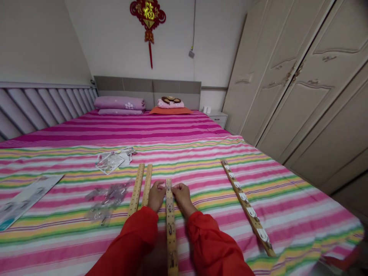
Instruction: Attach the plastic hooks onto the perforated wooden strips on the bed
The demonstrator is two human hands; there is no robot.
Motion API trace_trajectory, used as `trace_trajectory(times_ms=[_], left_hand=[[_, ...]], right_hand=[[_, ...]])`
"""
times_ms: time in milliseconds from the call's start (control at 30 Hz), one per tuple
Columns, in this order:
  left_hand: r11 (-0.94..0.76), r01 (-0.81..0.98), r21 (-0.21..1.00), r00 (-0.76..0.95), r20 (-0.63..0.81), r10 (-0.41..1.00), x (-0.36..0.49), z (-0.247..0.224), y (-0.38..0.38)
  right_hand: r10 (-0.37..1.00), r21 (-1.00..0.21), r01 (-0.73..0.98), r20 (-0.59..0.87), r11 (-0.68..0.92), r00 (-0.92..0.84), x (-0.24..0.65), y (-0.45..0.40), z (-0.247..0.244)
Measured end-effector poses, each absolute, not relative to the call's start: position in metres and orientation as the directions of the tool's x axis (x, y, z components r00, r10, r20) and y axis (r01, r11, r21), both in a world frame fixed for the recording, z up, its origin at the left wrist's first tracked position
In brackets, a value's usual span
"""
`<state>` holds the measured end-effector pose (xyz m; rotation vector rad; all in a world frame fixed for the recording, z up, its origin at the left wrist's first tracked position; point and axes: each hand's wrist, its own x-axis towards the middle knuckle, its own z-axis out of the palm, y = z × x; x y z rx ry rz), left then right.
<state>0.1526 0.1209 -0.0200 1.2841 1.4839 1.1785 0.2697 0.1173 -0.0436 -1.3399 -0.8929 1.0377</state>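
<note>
A long wooden strip with holes [171,243] lies lengthwise on the striped sheet, with several small metal pieces along it. At its far end, my left hand [156,195] is on the left edge and my right hand [181,196] on the right edge, both with fingers drawn together around a small metal piece [168,188]. What each hand pinches is too small to make out. Two more holed strips [136,190] [147,185] lie left of my left hand. A strip bearing white cards and metal pieces [246,203] lies off to the right.
Clear plastic bags [110,197] and packets [115,160] lie left of the strips. A flat plastic package [25,199] rests at far left. Folded bedding [120,103] sits by the headboard [138,86]; a wardrobe [287,84] stands at right.
</note>
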Motion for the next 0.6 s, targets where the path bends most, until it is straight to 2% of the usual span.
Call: trace_trajectory(times_ms=[100, 200, 333, 467, 600], left_hand=[[-0.041, 0.285, 0.958, -0.078, 0.066, 0.995, 0.151, -0.022, 0.121], [-0.059, 0.331, 0.942, -0.016, 0.068, 0.998, 0.149, -0.024, 0.122], [-0.045, 0.353, 0.934, 0.028, 0.037, 0.999, 0.148, -0.026, 0.125], [-0.023, 0.402, 0.915, 0.031, 0.011, 0.999, 0.149, -0.026, 0.125], [-0.001, 0.375, 0.927, 0.012, -0.003, 1.000, 0.151, -0.021, 0.122]], right_hand=[[0.952, -0.997, -0.060, -0.057, -0.040, 0.302, 0.270, 0.116, -0.044], [0.977, -1.000, 0.008, 0.011, 0.010, 0.213, 0.272, 0.113, -0.042], [0.990, -0.974, 0.218, 0.083, 0.057, 0.112, 0.273, 0.111, -0.036], [0.993, -0.918, 0.396, 0.051, 0.005, 0.107, 0.273, 0.112, -0.032], [0.998, -0.948, 0.315, 0.059, 0.045, 0.036, 0.276, 0.115, -0.030]])
